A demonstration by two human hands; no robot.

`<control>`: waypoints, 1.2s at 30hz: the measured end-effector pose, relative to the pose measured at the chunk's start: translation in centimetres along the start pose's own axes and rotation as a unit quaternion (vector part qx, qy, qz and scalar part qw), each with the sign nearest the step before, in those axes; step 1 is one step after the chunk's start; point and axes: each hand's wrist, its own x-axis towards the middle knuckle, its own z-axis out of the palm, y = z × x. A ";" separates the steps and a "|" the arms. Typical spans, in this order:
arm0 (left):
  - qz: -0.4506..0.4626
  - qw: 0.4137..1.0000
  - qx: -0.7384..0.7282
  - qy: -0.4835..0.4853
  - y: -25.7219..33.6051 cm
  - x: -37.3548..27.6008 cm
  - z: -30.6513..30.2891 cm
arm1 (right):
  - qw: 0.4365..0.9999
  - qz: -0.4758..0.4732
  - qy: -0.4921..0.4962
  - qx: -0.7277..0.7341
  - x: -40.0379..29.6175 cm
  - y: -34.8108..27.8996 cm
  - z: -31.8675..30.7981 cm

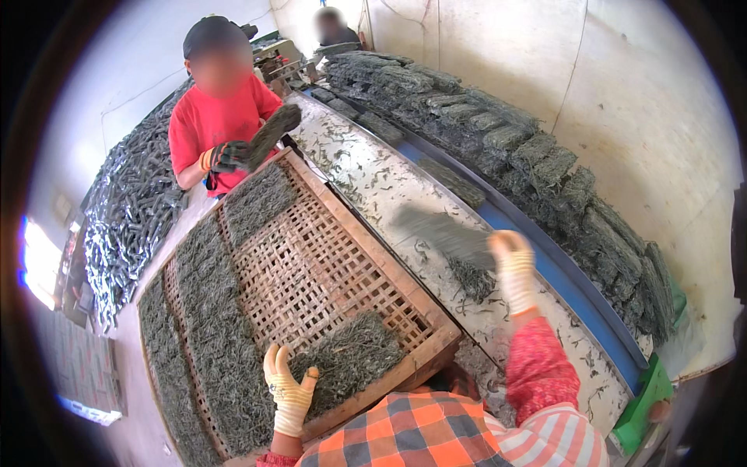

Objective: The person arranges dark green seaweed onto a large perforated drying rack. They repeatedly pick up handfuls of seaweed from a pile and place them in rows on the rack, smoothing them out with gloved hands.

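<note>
My gloved left hand [289, 385] has its fingers apart, over the near edge of a dark green dried slab [356, 356] that looks like seaweed. That slab lies at the near end of a woven bamboo tray [292, 257] with a wooden frame. Long strips of the same stuff [210, 315] cover the tray's left side, and a shorter piece [259, 201] lies at its far end. My gloved right hand [513, 262], blurred, grips one end of another flat slab [446, 233] above the white worktop, to the right of the tray.
Loose scraps dot the white worktop [373, 169]. Beyond it runs a blue conveyor belt [560, 274] carrying slabs, with a long pile of slabs [525, 152] along the wall. A co-worker in red [227, 122] holds a slab at the tray's far end. Shiny packets [134, 216] are heaped left.
</note>
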 end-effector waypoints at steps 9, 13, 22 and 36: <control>0.009 0.988 0.077 -0.133 -1.1 0.4 0.9 | 0.844 0.113 0.059 -0.521 5.5 12.1 -12.5; 0.000 0.999 -0.016 -0.040 1.5 1.0 0.8 | 0.920 -0.192 0.060 -0.336 2.2 2.0 -2.9; 0.151 0.975 -0.098 -0.132 3.6 -3.6 -5.1 | 0.818 -0.240 -0.503 -0.143 -14.1 -1.4 9.4; -0.189 0.976 0.000 0.111 -19.9 2.5 -10.7 | 0.979 0.177 -0.001 0.098 1.4 7.2 -13.3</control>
